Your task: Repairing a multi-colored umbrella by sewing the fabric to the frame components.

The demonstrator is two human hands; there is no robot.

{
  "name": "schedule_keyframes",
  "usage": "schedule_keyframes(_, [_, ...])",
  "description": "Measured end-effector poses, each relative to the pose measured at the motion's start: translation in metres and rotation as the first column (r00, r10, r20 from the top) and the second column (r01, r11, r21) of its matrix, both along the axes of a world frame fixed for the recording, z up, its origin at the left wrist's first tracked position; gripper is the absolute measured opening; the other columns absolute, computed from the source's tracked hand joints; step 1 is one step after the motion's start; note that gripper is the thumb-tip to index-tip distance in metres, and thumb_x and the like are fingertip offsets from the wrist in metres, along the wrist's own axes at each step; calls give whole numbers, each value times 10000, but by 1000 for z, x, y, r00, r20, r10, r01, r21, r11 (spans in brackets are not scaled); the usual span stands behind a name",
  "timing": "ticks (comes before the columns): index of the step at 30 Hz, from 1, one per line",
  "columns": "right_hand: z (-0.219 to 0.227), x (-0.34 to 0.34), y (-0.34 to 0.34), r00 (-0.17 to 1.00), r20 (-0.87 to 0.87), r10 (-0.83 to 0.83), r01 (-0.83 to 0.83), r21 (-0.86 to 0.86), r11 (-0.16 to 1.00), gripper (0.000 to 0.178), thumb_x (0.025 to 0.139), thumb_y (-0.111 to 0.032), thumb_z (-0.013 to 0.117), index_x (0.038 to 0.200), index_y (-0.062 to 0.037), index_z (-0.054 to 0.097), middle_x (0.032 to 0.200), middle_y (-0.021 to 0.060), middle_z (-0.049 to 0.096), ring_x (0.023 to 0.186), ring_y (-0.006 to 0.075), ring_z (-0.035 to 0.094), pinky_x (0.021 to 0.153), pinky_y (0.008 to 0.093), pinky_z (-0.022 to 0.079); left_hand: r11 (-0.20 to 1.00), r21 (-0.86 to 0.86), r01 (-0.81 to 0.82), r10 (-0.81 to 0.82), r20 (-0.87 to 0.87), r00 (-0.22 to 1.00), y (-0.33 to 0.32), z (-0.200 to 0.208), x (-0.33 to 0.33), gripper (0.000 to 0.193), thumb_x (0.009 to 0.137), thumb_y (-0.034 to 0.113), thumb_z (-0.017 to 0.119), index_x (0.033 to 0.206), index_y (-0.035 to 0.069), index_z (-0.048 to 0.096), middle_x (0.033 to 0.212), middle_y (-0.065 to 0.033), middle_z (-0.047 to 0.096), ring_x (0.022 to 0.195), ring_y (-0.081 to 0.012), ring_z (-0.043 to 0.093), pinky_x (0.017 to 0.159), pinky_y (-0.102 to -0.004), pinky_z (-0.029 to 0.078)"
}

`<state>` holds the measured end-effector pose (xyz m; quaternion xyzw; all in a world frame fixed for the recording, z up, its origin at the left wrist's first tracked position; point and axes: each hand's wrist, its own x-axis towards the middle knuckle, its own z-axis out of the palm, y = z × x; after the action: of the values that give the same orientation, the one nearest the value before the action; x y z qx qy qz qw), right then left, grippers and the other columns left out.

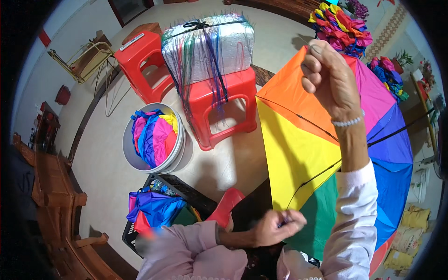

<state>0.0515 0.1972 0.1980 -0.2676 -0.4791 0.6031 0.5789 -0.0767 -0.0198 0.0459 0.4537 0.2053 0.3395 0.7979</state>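
An umbrella canopy [303,140] in rainbow panels is spread open at my right, with thin dark ribs crossing it. At the bottom corner of the yellow panel, where a rib ends, my left hand [275,228] is closed in a pinch on the canopy's edge. Raised over the orange panel, my right hand [333,79] pinches a thin needle-like thing, blurred and hard to make out; any thread on it is too fine to see. A beaded bracelet [347,122] circles my right wrist. The umbrella's dark shaft [401,129] runs toward the right edge.
A white foam block [205,58] stuck with needles and hanging coloured threads stands on a red stool [221,93]. Another red stool [144,60] is beside it. Folded colourful fabric fills a white bucket [179,154] and a black crate [184,191]. A fabric heap [340,30] lies beyond the umbrella.
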Motion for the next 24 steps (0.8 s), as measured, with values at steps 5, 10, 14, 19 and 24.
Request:
schedule_keyframes(5, [2, 13, -60, 992, 128, 12, -7, -40, 999, 87, 863, -142, 467, 853, -56, 464, 602, 1, 441, 469, 67, 421, 381, 222, 405, 761, -513, -397, 627, 423, 654, 64, 40, -38, 269, 822, 60, 515, 1079, -19, 501, 890, -84, 584, 564, -59, 499, 516, -183, 406])
schedule_keyframes(10, [-11, 15, -92, 988, 157, -1, 21, -123, 992, 71, 857, -119, 463, 864, -48, 467, 596, 12, 452, 472, 80, 450, 390, 245, 437, 702, 265, -661, 656, 122, 745, 105, 77, -4, 310, 821, 135, 541, 1092, -10, 500, 908, -76, 586, 710, -67, 550, 635, -182, 446])
schedule_keyframes(14, [-25, 37, -98, 980, 171, -105, 124, -109, 986, 76, 856, -115, 472, 863, -39, 474, 617, 24, 481, 485, 89, 471, 415, 246, 454, 981, -49, -190, 192, 38, 981, 99, 72, 7, 216, 833, 88, 514, 1025, -11, 516, 666, 13, 471, 474, -8, 360, 396, -165, 285])
schedule_keyframes(19, [-52, 79, -115, 951, 200, -235, 269, -167, 948, 103, 862, -122, 491, 880, -21, 496, 668, 35, 523, 523, 87, 505, 464, 233, 480, 977, -156, -144, 151, 31, 988, 99, 48, 17, 185, 850, 123, 510, 962, -24, 514, 603, 35, 404, 460, -15, 327, 395, -164, 284])
schedule_keyframes(24, [-74, 109, -134, 913, 157, -376, 403, -206, 892, 139, 868, -133, 500, 924, -6, 515, 706, 32, 543, 561, 79, 523, 500, 226, 497, 983, -157, -92, 89, -25, 996, 101, 34, 25, 177, 865, 145, 498, 917, -24, 510, 576, 49, 347, 450, -22, 306, 389, -168, 276])
